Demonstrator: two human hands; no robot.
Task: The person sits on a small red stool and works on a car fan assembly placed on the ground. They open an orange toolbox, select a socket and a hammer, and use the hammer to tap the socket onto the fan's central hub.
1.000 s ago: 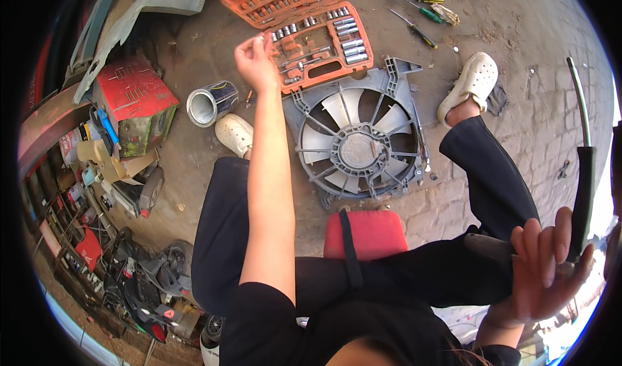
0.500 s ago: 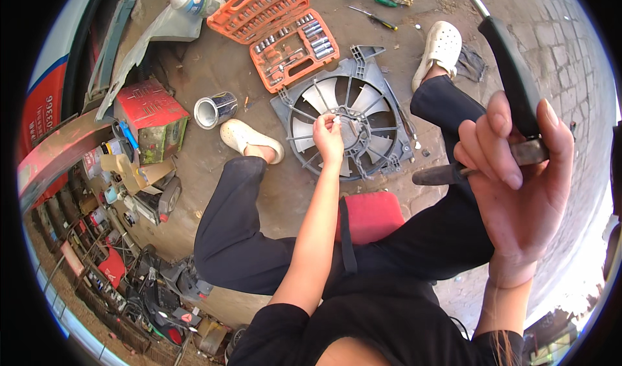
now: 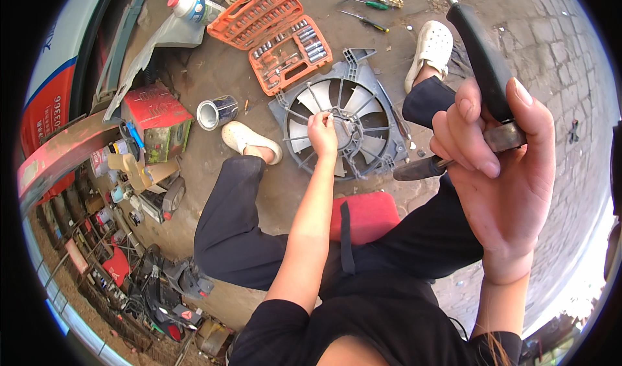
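A grey plastic radiator fan with a round shroud and white blades (image 3: 343, 123) lies flat on the dirt ground between the person's two white clogs. The left hand (image 3: 322, 132) rests on its hub, fingertips pinched on a small part there. The right hand (image 3: 502, 165), raised near the camera, grips a long black-handled metal ratchet wrench (image 3: 483, 61). Just beyond the fan sits an open orange socket-set case (image 3: 278, 32); a small metal can (image 3: 217, 111) stands to its left.

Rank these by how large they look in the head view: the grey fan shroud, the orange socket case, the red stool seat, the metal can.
1. grey fan shroud
2. orange socket case
3. red stool seat, partly hidden by the legs, so unsure against the case
4. metal can
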